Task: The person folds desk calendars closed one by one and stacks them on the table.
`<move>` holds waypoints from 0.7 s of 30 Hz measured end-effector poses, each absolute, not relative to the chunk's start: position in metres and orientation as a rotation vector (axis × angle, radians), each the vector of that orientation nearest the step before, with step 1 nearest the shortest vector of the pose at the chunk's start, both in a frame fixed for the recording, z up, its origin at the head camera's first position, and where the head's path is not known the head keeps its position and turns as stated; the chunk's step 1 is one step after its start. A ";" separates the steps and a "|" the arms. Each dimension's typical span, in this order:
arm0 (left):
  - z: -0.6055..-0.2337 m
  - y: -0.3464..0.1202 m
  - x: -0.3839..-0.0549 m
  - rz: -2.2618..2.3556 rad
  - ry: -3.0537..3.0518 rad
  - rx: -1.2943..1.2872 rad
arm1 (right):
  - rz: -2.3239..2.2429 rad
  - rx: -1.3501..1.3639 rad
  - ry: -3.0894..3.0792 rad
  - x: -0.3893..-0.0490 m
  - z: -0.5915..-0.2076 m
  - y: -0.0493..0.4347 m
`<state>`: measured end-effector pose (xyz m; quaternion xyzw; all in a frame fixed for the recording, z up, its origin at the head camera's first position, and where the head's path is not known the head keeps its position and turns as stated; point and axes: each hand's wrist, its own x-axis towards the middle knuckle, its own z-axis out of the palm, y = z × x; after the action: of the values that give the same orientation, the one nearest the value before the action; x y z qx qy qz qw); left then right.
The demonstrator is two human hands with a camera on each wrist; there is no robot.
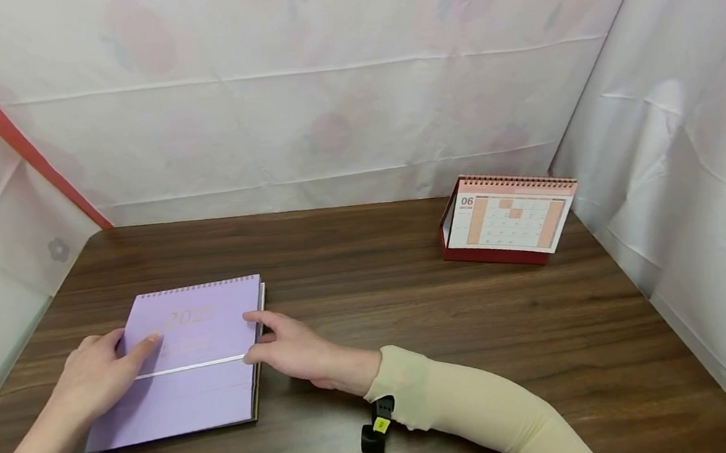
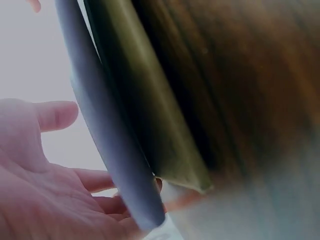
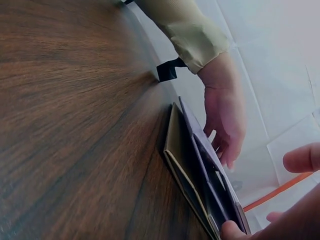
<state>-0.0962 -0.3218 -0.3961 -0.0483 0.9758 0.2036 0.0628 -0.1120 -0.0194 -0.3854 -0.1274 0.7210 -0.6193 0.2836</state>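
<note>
A purple spiral-bound desk calendar [image 1: 202,399] lies at the left of the table, with gold lettering on its cover and a pale strip across its middle. My left hand [image 1: 98,372] grips its left edge, thumb over the cover. In the left wrist view, the fingers curl round the edge of the purple board [image 2: 107,130]. My right hand [image 1: 299,349] holds the opposite edge, with two fingertips on the cover; its other fingers are mostly hidden. The right wrist view shows a gap between the purple board and the tan board [image 3: 177,145] beneath.
A pink and red desk calendar [image 1: 510,219] stands upright at the back right of the brown wooden table [image 1: 410,302]. White patterned cloth [image 1: 326,113] hangs behind the table and along its sides.
</note>
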 end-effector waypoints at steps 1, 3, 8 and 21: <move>-0.396 -0.322 -0.096 0.614 2.951 -0.142 | -1.651 -0.343 1.931 -0.112 -0.385 -0.019; -0.396 -0.322 -0.096 0.615 2.946 -0.137 | -1.638 -0.347 1.934 -0.112 -0.385 -0.018; -0.393 -0.322 -0.095 0.621 2.916 -0.140 | -1.624 -0.353 1.924 -0.112 -0.385 -0.016; -0.387 -0.320 -0.094 0.571 2.890 -0.124 | -1.620 -0.388 1.897 -0.117 -0.387 -0.011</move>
<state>-0.0941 -0.3196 -0.3874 -0.0419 0.9756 0.1928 0.0965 -0.1167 -0.0109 -0.3874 -0.1464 0.7159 -0.6115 0.3036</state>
